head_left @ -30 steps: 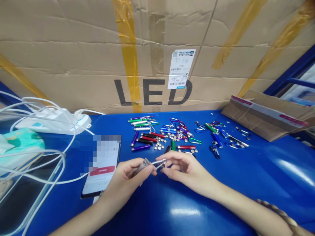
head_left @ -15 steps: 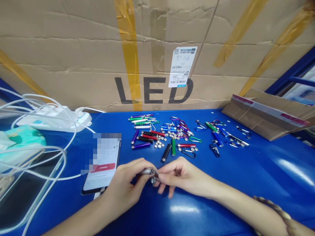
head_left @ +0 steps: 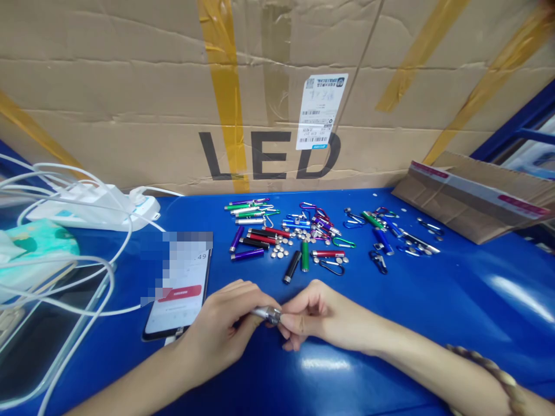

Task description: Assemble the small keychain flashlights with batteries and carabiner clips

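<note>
My left hand point(head_left: 225, 326) is closed round a small silver keychain flashlight point(head_left: 267, 314), held level just above the blue table point(head_left: 455, 300). My right hand point(head_left: 314, 315) pinches the flashlight's right end with thumb and fingers; the clip that hung there is hidden under those fingers. Beyond the hands lies a scatter of small coloured flashlight tubes point(head_left: 260, 238), button batteries point(head_left: 281, 251) and carabiner clips point(head_left: 381, 240). A black tube point(head_left: 292, 266) and a green one point(head_left: 305, 256) lie nearest my hands.
A phone point(head_left: 180, 292) with a lit screen lies left of my left hand. White cables point(head_left: 87, 271) and a power strip point(head_left: 93, 207) fill the left side. A large cardboard box marked LED point(head_left: 130, 104) stands behind, a smaller flat carton point(head_left: 472, 199) at right.
The flashlight's clip, seen sticking out a second ago, is now covered by my right fingers. Both hands have drawn slightly lower and closer together. The phone's number went from 47 to 49.
</note>
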Tool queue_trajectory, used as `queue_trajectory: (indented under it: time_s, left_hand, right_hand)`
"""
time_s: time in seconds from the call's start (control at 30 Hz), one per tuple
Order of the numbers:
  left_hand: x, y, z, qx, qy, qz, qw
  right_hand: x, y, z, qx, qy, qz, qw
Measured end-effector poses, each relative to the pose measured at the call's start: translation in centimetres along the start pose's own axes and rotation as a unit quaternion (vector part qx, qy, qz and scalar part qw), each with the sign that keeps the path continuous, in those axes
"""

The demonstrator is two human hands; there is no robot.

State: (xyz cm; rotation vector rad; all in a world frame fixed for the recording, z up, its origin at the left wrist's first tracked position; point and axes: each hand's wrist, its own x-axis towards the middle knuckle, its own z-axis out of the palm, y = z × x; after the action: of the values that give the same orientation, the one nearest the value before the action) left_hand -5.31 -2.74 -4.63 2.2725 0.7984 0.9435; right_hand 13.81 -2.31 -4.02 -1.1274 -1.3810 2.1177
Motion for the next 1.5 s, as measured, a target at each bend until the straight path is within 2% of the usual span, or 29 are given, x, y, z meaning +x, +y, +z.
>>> queue_trajectory:
  time_s: [0.3, 0.57, 0.7, 0.77, 0.83, 0.9, 1.03, 1.17, 1.37, 1.5]
  left_hand:
    - [0.3, 0.0, -0.2, -0.046, -0.014, -0.035, 0.998]
    - [0.8, 0.2, -0.1, -0.100, -0.019, -0.171, 0.980]
    - [1.1, 0.2, -0.1, -0.145, 0.006, -0.202, 0.969]
    - [1.1, 0.1, -0.2, -0.162, 0.039, -0.201, 0.965]
    - [1.1, 0.1, -0.2, -0.154, 0.071, -0.188, 0.967]
    - [0.9, 0.0, -0.2, -0.122, 0.093, -0.163, 0.975]
    - [0.6, -0.1, -0.2, -0.059, 0.110, -0.108, 0.986]
    - [0.5, 0.0, -0.2, -0.029, 0.099, -0.068, 0.992]
    - [0.3, 0.2, 0.0, -0.009, 0.068, -0.002, 0.998]
    - [0.2, 0.5, -0.1, 0.002, 0.063, 0.019, 0.998]
  right_hand:
    - [0.1, 0.3, -0.3, -0.103, 0.036, -0.088, 0.990]
    - [0.0, 0.7, -0.7, -0.187, 0.072, -0.144, 0.969]
    - [0.2, 0.8, -0.7, -0.186, 0.102, -0.198, 0.957]
    - [0.3, 0.6, -0.7, -0.152, 0.092, -0.215, 0.960]
    - [0.3, 0.5, -0.8, -0.098, 0.064, -0.198, 0.973]
    - [0.2, 0.3, -0.8, -0.028, 0.036, -0.151, 0.987]
    - [0.1, 0.2, -0.7, 0.067, 0.023, -0.076, 0.995]
    - [0.1, 0.2, -0.7, 0.074, 0.015, -0.046, 0.996]
    - [0.1, 0.2, -0.6, 0.056, -0.048, 0.020, 0.997]
    - [0.1, 0.3, -0.5, 0.083, -0.059, 0.019, 0.995]
